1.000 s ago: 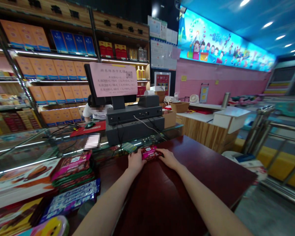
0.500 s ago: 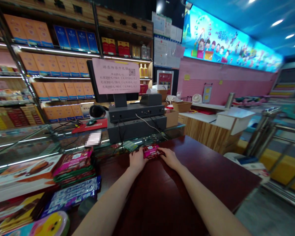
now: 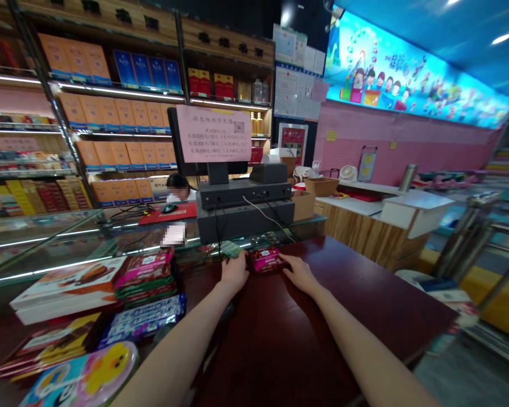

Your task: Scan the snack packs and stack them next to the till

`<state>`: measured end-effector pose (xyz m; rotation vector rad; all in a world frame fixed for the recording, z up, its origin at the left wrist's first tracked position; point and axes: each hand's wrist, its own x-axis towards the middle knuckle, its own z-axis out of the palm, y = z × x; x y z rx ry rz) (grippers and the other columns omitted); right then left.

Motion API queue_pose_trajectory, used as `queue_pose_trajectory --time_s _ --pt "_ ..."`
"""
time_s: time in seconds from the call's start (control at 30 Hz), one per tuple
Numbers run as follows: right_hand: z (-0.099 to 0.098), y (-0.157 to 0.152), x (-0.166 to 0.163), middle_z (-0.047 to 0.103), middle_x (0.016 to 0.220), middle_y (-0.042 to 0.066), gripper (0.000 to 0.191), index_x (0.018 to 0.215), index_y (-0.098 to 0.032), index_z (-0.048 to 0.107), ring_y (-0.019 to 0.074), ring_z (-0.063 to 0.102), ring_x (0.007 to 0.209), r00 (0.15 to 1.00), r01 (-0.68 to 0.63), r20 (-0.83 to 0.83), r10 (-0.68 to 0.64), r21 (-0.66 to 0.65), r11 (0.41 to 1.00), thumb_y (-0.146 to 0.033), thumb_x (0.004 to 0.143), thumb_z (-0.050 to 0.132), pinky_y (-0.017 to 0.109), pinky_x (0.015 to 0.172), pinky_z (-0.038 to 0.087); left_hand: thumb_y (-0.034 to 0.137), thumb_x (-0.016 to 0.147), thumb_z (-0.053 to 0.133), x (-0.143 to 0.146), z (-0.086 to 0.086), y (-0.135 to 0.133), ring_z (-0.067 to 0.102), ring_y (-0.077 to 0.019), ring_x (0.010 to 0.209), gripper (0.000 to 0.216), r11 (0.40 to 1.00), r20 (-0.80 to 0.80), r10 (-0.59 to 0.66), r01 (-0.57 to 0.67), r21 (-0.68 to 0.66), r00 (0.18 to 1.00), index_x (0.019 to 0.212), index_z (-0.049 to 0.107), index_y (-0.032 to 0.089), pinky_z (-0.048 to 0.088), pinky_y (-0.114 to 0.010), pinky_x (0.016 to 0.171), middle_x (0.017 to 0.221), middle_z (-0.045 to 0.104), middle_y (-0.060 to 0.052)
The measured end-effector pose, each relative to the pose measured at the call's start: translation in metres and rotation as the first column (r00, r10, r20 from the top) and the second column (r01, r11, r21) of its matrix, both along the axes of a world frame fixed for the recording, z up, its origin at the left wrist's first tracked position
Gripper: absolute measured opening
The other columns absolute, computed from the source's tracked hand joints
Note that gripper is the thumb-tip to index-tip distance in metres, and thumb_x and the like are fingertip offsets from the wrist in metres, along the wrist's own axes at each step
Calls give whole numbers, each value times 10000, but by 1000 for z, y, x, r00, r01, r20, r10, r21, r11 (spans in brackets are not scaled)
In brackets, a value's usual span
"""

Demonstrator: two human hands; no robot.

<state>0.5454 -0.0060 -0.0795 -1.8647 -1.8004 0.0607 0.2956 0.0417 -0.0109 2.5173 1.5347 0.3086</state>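
A small pink-and-brown snack packet (image 3: 266,260) lies flat on the dark red wooden tabletop (image 3: 275,339), near its far edge. Just left of the packet is my left hand (image 3: 235,272), apart from it, with loosely bent fingers and nothing visible in them. Its fingertips are close to a green packet (image 3: 232,249) by the glass counter. My right hand (image 3: 300,273) rests on the table with its fingers apart, the fingertips touching the packet's right end. Farther left, similar pink-and-brown packets (image 3: 146,268) are stacked beside a white and orange box (image 3: 74,282).
Blue-and-white packets (image 3: 146,322), yellow-brown packets (image 3: 63,342) and a package with a yellow duck (image 3: 106,367) lie at left. Beyond the table stand a glass counter (image 3: 148,240) and a dark cash register (image 3: 246,212). Behind the counter is a person (image 3: 180,189).
My left hand has come off the snack packet and shifted slightly left. The right hand stays at its right end. The view has turned a little to the left.
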Motion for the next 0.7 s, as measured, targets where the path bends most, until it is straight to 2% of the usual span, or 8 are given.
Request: queue_pose_trajectory --time_s 0.2,0.33,0.7 --pt "2 -7 -2 585 1417 69 566 1407 -266 554 260 512 1305 999 26 33 -27 36 999 -148 853 557 455 1105 386 157 858 551 -22 11 -8 639 -236 1163 561 999 -7 -2 2 32 1000 1398 418 234 345 -399 1071 1125 740 -59" --pt "6 -8 -12 609 1388 66 536 1374 -269 583 252 527 1286 999 -4 38 2 52 999 -149 852 555 450 1102 394 159 858 543 -37 18 -14 626 -249 1174 542 997 -19 -2 3 75 1000 1388 450 223 320 -412 1095 1147 728 -87" --pt "23 -1 -78 646 1342 57 478 1318 -292 627 260 549 1275 987 -158 54 154 97 983 -165 867 529 471 1085 408 169 851 535 -96 28 -22 600 -259 1183 425 979 -39 -26 33 203 999 1263 596 256 289 -425 1122 1147 728 -66"
